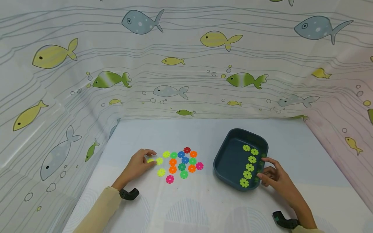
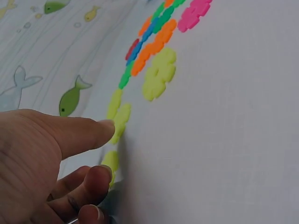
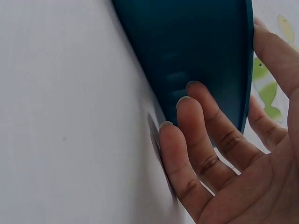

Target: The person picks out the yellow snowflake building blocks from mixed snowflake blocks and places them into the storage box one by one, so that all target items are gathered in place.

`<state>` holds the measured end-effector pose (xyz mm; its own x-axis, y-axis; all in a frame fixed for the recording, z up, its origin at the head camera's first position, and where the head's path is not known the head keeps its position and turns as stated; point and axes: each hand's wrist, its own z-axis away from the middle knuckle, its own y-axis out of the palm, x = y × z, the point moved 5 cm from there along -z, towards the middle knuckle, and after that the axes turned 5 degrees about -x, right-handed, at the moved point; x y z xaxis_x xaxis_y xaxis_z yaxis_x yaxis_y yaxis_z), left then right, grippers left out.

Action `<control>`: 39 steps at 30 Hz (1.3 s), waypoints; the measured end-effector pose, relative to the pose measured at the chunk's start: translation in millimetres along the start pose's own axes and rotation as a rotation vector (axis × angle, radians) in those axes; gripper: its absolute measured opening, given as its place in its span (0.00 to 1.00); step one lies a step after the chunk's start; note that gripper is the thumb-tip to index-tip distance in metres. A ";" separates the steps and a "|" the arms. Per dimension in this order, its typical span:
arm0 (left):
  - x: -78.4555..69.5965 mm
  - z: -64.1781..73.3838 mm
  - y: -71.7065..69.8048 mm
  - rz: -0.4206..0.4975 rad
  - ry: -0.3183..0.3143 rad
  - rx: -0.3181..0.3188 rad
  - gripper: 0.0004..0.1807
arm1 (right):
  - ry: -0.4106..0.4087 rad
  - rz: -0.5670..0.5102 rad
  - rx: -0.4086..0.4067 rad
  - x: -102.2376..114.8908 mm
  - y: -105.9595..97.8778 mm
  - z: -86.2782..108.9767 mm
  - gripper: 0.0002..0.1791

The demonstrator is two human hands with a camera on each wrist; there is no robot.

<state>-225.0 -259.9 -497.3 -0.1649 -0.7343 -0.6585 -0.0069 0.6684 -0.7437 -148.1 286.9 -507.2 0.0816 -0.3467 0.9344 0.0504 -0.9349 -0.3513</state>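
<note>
- I see a left sleeve [image 1: 99, 210] in plain pale cream-yellow cloth, long and lightly creased, its edge ending just short of the wrist.
- My head view catches only a strip of the right sleeve [image 1: 307, 230], in a similar pale tone.
- The left camera [image 1: 129, 194], worn at the wrist, is black and bent, with a rounded outer end.
- The right camera [image 1: 285, 222] is black too, with the same bent shape.
- I see both the left hand [image 1: 140, 165] and right hand [image 1: 275, 176] bare.

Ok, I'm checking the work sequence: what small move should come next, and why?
Probably the left hand should pinch the yellow disc beside its thumb: that disc is within reach, and the discs visible in the tray are yellow too.
</note>
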 end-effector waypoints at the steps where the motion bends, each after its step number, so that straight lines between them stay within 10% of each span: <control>1: 0.7 -0.2 0.0 -0.001 0.000 0.002 0.19 | -0.002 -0.001 0.000 -0.1 0.1 0.1 0.39; 30: 12.4 1.7 -9.9 -0.072 -0.100 0.068 0.16 | -0.013 0.010 0.004 1.7 0.3 0.8 0.39; 39: 15.3 3.8 -12.8 0.145 -0.130 0.119 0.08 | -0.008 -0.001 0.008 2.2 -0.4 1.5 0.39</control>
<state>-223.7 -280.2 -498.3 -0.0268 -0.6455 -0.7633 0.1251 0.7554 -0.6432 -146.4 286.7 -505.1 0.0900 -0.3447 0.9344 0.0584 -0.9348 -0.3504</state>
